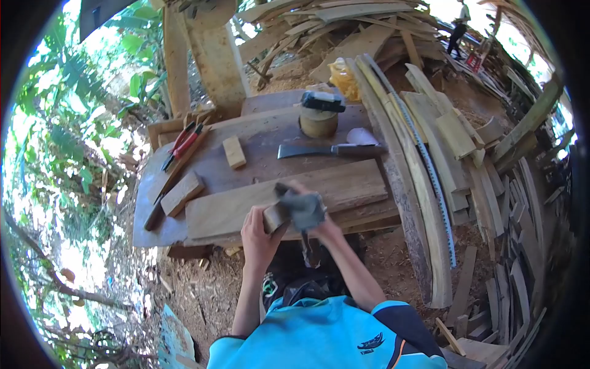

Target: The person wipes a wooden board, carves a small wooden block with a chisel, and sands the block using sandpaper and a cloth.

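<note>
Over the near edge of the workbench, both hands are close together in front of my body. My left hand (254, 232) is closed around a small wooden block (275, 218). Against that block, my right hand (327, 227) grips a grey, blurred tool (307, 212) with dark parts; its exact kind cannot be made out. Just beyond the hands lies a wide wooden board (338, 184). Farther back on the bench rests a broad-bladed chisel-like tool (307, 150), with a second small wooden block (234, 152) to its left.
Red-handled pliers (182, 142) and another wooden block (182, 194) lie on the bench's left side. A round container (318, 123) with a dark object on top stands at the back. Long planks (409, 166) lean along the right. Stacked offcuts surround the bench; a person (458, 29) stands far off.
</note>
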Action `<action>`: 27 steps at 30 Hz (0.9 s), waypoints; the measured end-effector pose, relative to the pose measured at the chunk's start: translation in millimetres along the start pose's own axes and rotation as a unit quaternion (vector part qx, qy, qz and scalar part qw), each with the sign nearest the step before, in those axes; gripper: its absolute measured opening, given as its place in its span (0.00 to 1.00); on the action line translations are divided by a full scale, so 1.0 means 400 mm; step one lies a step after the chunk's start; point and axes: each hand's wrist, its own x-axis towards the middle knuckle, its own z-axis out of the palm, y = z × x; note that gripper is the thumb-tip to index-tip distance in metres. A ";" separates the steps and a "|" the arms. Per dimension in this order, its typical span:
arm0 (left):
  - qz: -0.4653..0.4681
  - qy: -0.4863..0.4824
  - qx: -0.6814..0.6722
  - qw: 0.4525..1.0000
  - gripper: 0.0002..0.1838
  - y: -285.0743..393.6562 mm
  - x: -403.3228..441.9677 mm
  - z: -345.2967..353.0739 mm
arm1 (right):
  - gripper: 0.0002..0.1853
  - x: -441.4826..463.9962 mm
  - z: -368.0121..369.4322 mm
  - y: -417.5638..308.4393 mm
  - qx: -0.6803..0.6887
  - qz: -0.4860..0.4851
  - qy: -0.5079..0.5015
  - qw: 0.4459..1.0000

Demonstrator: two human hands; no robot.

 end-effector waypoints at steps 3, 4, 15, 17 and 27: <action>0.002 0.006 -0.034 0.999 0.20 -0.053 -0.011 0.022 | 0.15 -0.053 0.031 -0.090 -0.086 -0.197 0.159 0.964; -0.008 0.006 -0.047 0.999 0.20 -0.080 -0.027 0.028 | 0.16 -0.049 0.031 -0.051 0.007 -0.090 0.106 0.990; 0.111 0.035 0.035 0.993 0.29 -0.064 -0.004 0.004 | 0.18 -0.022 -0.035 0.080 0.074 0.082 0.102 0.989; 0.063 0.035 0.060 0.996 0.29 -0.064 -0.006 -0.011 | 0.18 -0.026 -0.061 0.044 0.039 0.134 0.124 0.982; 0.003 -0.047 -0.061 0.997 0.51 -0.067 0.016 0.004 | 0.23 -0.029 0.030 -0.016 -0.080 -0.097 0.009 0.992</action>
